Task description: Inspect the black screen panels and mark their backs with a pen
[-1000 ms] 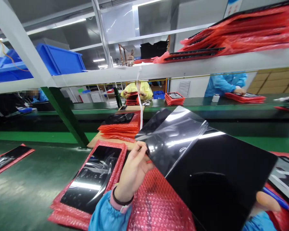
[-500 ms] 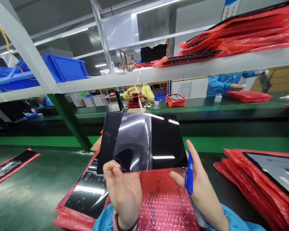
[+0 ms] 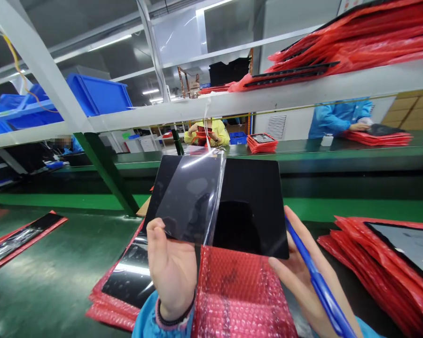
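Observation:
I hold a glossy black panel (image 3: pixel 254 206) upright in front of me, over a red bubble-wrap bag (image 3: pixel 239 295) near my lap. My left hand (image 3: pixel 171 267) pinches the lower corner of a clear protective film (image 3: pixel 193 199) that is partly lifted off the panel's left half. My right hand (image 3: pixel 303 281) supports the panel's lower right edge and also grips a blue pen (image 3: pixel 317 281) along the palm.
A stack of red bags with a black panel on top (image 3: pixel 130 277) lies at lower left, another stack (image 3: pixel 391 253) at right. A single bagged panel (image 3: pixel 21 237) lies on the green belt at left. Co-workers in blue (image 3: pixel 338 117) and yellow (image 3: pixel 207 131) work across the line. Shelf overhead holds blue bins (image 3: pixel 98 94) and red bags.
The panel swung from a rightward tilt to upright and centred. My right hand moved from its far corner to its lower right edge. The film has peeled further from the left half.

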`<action>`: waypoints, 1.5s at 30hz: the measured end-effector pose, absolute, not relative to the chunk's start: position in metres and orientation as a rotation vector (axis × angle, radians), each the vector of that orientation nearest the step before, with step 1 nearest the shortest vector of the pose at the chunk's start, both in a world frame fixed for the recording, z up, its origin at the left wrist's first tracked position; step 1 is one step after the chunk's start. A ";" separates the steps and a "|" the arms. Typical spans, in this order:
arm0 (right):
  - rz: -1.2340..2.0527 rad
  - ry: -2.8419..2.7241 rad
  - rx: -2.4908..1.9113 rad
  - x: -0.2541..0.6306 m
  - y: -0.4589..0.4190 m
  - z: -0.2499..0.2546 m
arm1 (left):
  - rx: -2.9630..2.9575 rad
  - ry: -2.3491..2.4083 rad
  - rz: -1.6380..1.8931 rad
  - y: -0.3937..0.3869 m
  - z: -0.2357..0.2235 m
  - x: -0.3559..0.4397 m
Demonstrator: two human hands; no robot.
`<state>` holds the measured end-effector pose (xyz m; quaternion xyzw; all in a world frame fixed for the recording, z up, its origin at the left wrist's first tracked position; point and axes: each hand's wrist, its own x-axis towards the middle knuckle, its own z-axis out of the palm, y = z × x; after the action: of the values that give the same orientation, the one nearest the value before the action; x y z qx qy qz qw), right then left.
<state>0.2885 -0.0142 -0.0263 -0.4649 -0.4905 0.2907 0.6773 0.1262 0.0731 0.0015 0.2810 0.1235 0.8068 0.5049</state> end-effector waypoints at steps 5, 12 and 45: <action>0.948 -1.012 -0.785 0.290 -0.022 -0.021 | 0.614 0.317 1.905 0.084 0.000 0.123; 1.046 -0.906 -0.768 0.289 -0.025 -0.016 | 0.569 0.325 1.891 0.087 0.002 0.126; 0.907 -0.935 -1.403 0.302 -0.028 -0.018 | 1.066 0.583 1.790 0.116 -0.001 0.094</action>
<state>0.3023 -0.0277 -0.0179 -0.5994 -0.3992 0.3871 0.5758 0.0942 0.1164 -0.0006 0.4349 0.2381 0.7303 0.4699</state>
